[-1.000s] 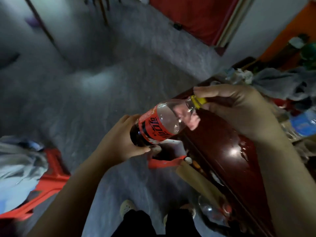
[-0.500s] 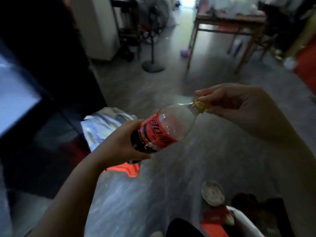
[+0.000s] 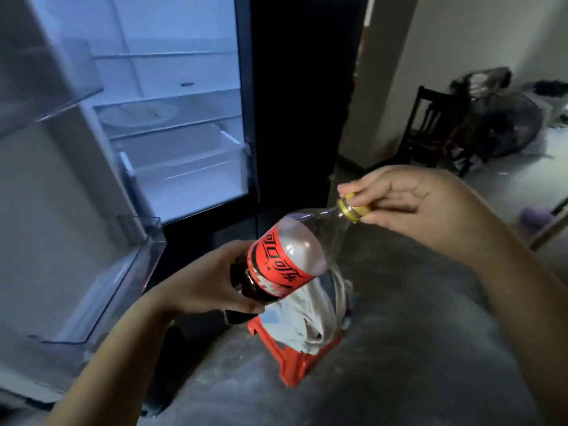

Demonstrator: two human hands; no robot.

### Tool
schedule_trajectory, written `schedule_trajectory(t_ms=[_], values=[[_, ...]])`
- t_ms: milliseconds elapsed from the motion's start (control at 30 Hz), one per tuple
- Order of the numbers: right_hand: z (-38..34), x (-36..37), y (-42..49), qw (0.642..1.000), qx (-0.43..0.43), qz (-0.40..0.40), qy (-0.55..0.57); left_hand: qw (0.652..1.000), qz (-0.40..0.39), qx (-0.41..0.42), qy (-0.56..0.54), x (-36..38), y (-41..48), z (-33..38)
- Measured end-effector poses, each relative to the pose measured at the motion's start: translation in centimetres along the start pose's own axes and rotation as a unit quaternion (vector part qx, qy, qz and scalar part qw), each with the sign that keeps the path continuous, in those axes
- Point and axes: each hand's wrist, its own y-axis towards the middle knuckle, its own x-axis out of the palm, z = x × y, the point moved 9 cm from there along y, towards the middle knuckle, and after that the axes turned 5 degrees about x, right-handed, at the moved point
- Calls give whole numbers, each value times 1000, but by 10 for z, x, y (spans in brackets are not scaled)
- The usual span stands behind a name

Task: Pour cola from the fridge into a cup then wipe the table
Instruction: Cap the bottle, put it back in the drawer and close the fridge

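A plastic cola bottle point(image 3: 289, 259) with a red label and a little dark cola in its bottom is held tilted in front of me, neck pointing up and right. My left hand point(image 3: 209, 281) grips its lower end. My right hand point(image 3: 402, 204) pinches the yellow cap point(image 3: 353, 210) on the neck. The fridge point(image 3: 172, 124) stands open at upper left, lit inside, with a plate on one shelf. No cup or table is in view.
The open fridge door with clear bins point(image 3: 101, 290) stands at left. A red stool point(image 3: 295, 361) with a grey cloth point(image 3: 307, 315) on it stands on the floor below the bottle. A dark chair point(image 3: 430, 127) and a fan point(image 3: 504, 127) are at right.
My view has swung left from the table and room to the open fridge. Both hands keep their hold on the bottle and cap.
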Motion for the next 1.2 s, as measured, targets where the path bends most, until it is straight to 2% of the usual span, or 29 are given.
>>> schedule_trajectory(t_ms=[233,467,800,967,1100,1200], values=[[-15,20,87,989,-79,-128,-9,994,88,-65,-21,-39,-20,-10],[-34,65,168,971,-139,-197,11,978,186,-98,-7,-99,-41,-32],[-42,116,271,971,-115,-208,9,956,274,-103,6,-199,-43,-89],[-31,125,317,981,-106,-161,38,944,314,-104,-3,-231,-23,-120],[-16,122,349,980,-46,-166,95,942,318,-106,0,-244,-2,-136],[-10,119,370,983,-62,-169,42,939,326,-108,-1,-254,14,-145]])
